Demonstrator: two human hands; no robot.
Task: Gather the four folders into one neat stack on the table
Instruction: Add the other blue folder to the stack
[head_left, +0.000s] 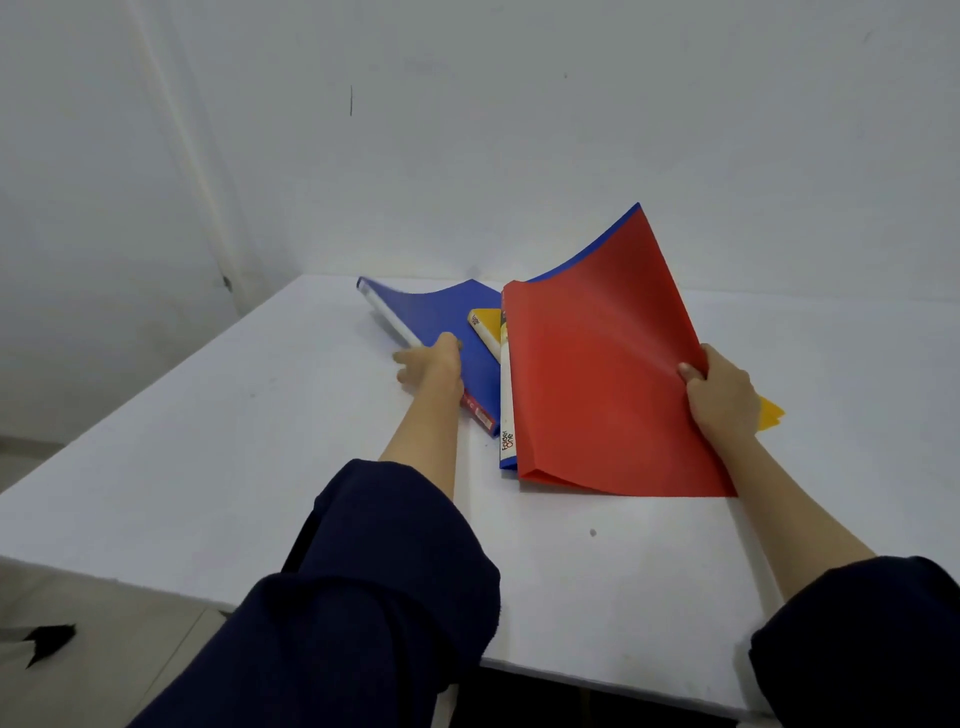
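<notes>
Two dark sleeves (363, 597) fill the near view above the white table (182, 467). The red folder (597, 384) is gripped at its right edge by the right hand (722, 395), lifted together with a second blue folder (587, 254) behind it. Left of the red folder, the blue folder (441, 317) is pinched at its spine by the left hand (431, 364). A yellow folder (485, 322) lies under the red one. Gathering seems midway; squaring of edges is judged to be called for next. A bare pale wall (467, 130) stands beyond.

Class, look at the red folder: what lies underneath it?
Under the red folder a blue folder shows along its left edge and top, and yellow folder corners peek out. The rest is covered.
</notes>
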